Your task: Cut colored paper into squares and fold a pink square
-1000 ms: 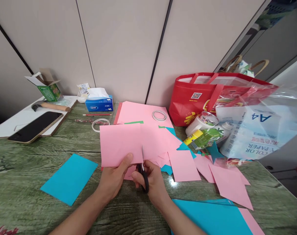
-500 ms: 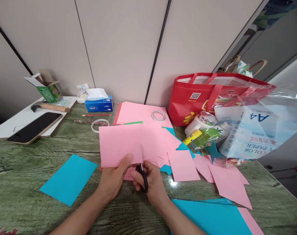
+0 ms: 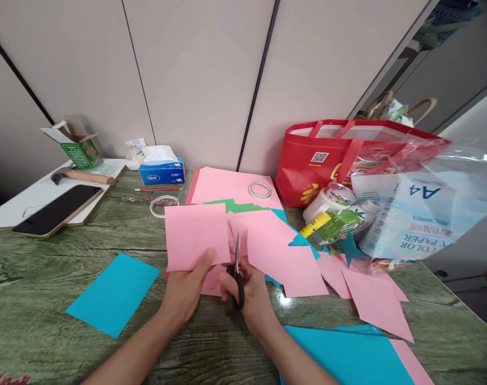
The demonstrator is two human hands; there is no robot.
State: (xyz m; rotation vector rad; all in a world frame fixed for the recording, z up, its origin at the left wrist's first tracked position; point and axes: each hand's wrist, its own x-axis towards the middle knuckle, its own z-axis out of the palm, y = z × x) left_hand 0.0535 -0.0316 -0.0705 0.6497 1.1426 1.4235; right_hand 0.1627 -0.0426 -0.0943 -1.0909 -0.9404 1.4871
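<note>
My left hand [image 3: 189,289] grips the lower edge of a pink paper [image 3: 197,235], thumb on top, holding it up off the table. Black-handled scissors [image 3: 238,283] are in my right hand [image 3: 249,294], fingers through the loops, blades pointing away from me. The blades stand just right of the held paper's cut edge. Beyond them, a separate pink piece [image 3: 267,240] lies to the right over other sheets. Green paper scraps [image 3: 235,206] show behind. A blue sheet [image 3: 114,295] rests on the table left of my left hand.
At the back are a tissue box [image 3: 162,170], a tape roll [image 3: 260,189] on pink sheets, and a red bag [image 3: 307,155]. A phone [image 3: 59,209] and a hammer [image 3: 85,175] lie left. A glue stick [image 3: 314,224] is right; blue sheets [image 3: 348,355] lie in front.
The pink paper has parted at the scissors: the right-hand piece has dropped to the right, uncovering green scraps. The scissors have shifted slightly right, and my left hand keeps the left piece.
</note>
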